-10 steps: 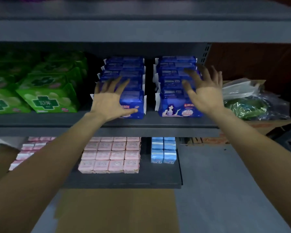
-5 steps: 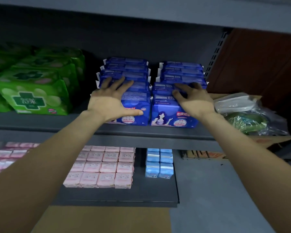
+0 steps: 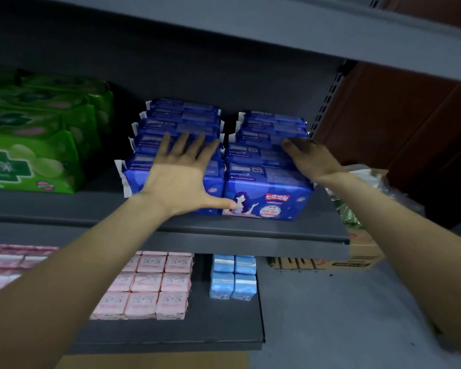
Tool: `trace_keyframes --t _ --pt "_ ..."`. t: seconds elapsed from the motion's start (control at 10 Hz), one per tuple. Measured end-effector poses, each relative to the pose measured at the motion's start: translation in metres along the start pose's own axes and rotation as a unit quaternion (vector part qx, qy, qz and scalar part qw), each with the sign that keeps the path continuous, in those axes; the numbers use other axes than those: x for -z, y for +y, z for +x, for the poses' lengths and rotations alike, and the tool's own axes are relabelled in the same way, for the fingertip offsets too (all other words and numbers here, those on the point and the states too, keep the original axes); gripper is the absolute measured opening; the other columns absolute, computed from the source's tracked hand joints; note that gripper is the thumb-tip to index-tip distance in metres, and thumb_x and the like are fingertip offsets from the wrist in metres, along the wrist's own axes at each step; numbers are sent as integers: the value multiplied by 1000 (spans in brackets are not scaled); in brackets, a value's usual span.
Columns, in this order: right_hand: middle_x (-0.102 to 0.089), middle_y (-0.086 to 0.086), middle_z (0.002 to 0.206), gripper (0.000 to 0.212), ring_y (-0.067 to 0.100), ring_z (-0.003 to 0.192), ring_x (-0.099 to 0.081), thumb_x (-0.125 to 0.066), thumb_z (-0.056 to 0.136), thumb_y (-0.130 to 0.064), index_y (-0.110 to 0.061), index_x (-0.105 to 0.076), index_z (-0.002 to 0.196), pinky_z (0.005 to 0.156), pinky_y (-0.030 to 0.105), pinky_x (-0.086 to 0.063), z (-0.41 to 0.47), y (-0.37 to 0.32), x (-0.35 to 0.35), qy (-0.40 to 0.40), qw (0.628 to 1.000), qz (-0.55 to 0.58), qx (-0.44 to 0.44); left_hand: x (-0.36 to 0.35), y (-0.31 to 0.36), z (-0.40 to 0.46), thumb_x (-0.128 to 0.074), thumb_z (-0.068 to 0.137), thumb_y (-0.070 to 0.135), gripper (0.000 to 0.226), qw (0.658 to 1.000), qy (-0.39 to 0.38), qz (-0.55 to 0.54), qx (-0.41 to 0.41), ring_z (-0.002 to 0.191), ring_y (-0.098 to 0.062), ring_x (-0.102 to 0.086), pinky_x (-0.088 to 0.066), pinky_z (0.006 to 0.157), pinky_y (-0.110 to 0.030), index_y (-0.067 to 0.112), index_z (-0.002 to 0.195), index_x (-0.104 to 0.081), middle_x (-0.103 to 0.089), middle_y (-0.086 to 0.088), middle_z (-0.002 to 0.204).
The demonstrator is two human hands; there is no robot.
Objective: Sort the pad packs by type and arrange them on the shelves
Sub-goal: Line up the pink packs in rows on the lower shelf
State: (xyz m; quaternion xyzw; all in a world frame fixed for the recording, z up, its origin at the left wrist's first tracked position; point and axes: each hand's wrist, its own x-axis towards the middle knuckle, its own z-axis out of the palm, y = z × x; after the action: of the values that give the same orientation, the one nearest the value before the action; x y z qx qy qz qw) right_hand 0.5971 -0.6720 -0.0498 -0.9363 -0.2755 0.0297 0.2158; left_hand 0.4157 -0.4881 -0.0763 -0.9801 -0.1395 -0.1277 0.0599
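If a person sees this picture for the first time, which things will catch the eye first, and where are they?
Two rows of glossy dark blue pad packs stand at the middle of the grey metal shelf, and both hands lie on them: the left hand spread flat over the left row, the right hand against the right row. Bright green plastic pad packs fill the shelf's left end, and small pink packs sit on the shelf below.

Two rows of pad packs are being kept side by side on the middle shelf. At nine o'clock of them, bigger packs are being stacked. On the lower shelf, at six o'clock, small packs are being lined up, with a short stack at their three o'clock.
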Motion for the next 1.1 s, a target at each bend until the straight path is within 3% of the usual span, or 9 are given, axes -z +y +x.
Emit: trace_keyframes --t 0.2,0.3,0.4,0.6,0.7,0.8,0.9,1.0,1.1 --pt "-41 6 147 46 26 136 -33 -29 99 -52 -34 -42 140 111 38 -27 6 -14 -18 -13 996 -44 75 -16 2 4 -17 54 93 108 998 53 -10 -25 137 -33 -36 -27 111 -52 38 144 -36 -40 -4 150" --pt "-45 5 144 48 26 136 -34 -29 98 -54 -33 -47 137 113 44 -23 11 -3 -16 33 994 -43 93 -21 -1 6 -23 59 90 99 995 92 -13 -38 128 -37 -47 -35 104 -54 34 136 -50 -51 -8 141" --pt "-40 8 147 46 27 137 -32 -37 99 -47 -26 -48 138 114 40 -23 17 13 -9 113 989 -6 95 -26 -2 7 -27 60 89 96 993 108 -12 -52 122 -39 -52 -39 100 -56 30 130 -57 -55 -10 136" --pt "-8 12 159 53 31 144 -16 -34 99 -50 -34 -26 148 116 48 -16 49 38 -3 29 997 -27 60 -28 1 8 -31 62 88 95 987 140 -8 -73 119 -42 -53 -41 96 -58 24 126 -60 -45 -1 146" --pt "-4 12 159 54 36 144 -10 -27 99 -52 -36 -19 149 116 52 -13 65 39 -4 45 984 -145 93 -30 1 8 -31 63 87 95 985 154 -2 -80 118 -41 -55 -42 96 -58 23 126 -60 -47 2 145" --pt "-10 14 158 55 44 142 -12 -32 100 -46 -32 -15 150 114 57 -15 76 44 -1 40 979 -173 102 -31 2 9 -31 63 87 95 983 166 4 -80 116 -41 -57 -43 94 -59 22 126 -61 -57 2 135" --pt "-26 29 149 108 68 119 -33 -75 77 -3 -24 1 149 106 62 -25 100 69 -13 -67 945 -192 255 -33 2 11 -31 63 87 94 982 172 9 -77 116 -40 -57 -44 95 -59 23 126 -60 -59 2 133" --pt "4 3 159 115 42 143 -13 -70 72 -5 -15 13 150 114 47 -18 108 76 -14 -21 906 -177 385 -35 3 11 -30 63 88 95 983 169 7 -76 118 -39 -56 -44 96 -59 24 127 -60 -58 3 133" --pt "-10 1 160 59 19 147 -9 -41 98 -34 -24 -17 151 114 43 -24 85 46 -12 44 948 -117 292 -37 3 12 -30 63 88 95 982 176 5 -74 118 -39 -56 -43 97 -59 24 126 -60 -58 3 134"
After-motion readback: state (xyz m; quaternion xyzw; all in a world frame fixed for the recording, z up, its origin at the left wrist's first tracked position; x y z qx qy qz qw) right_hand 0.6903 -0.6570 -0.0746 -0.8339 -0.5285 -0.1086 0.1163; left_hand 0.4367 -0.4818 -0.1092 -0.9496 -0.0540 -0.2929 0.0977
